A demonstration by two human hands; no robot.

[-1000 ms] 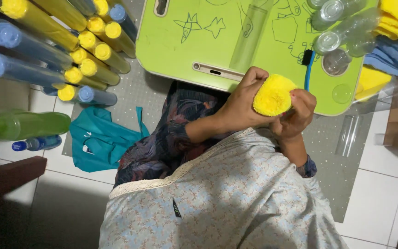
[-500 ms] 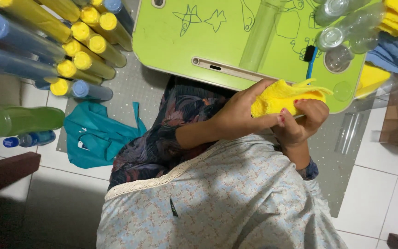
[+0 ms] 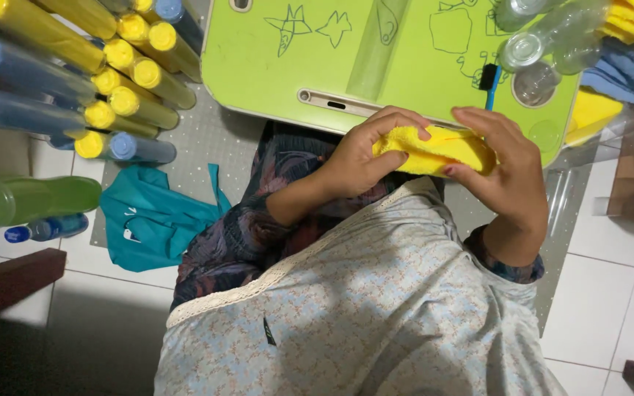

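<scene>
While the green lap table (image 3: 273, 73) stands over the knees, a yellow cloth (image 3: 434, 150) is held just off its near edge, toward the right corner, above the lap. The cloth is gathered into a flat, elongated bundle and is clamped from both ends: the left hand (image 3: 357, 158) is closed over its left end, fingers curled across the top, and the right hand (image 3: 504, 172) is wrapped around its right end, thumb underneath and fingers spread over the far side. Neither hand is free, and the two are kept apart only by the cloth.

As far as can be judged, the cloth is partly folded or rolled rather than laid flat; whether anything is wrapped inside it cannot be told. A clear tube (image 3: 376, 48) is left lying on the table top near its far edge, and several clear bottles (image 3: 537, 44) are gathered at the far right corner beside a blue-handled brush (image 3: 489, 92). These look untouched at this moment, so most of the handling appears to remain.

Off the table's left edge, capped tubes with yellow and blue ends (image 3: 122, 88) are stacked on the mat, a teal bag (image 3: 155, 224) is crumpled on the floor, and more yellow and blue cloths (image 3: 625, 59) are piled past the right edge.
</scene>
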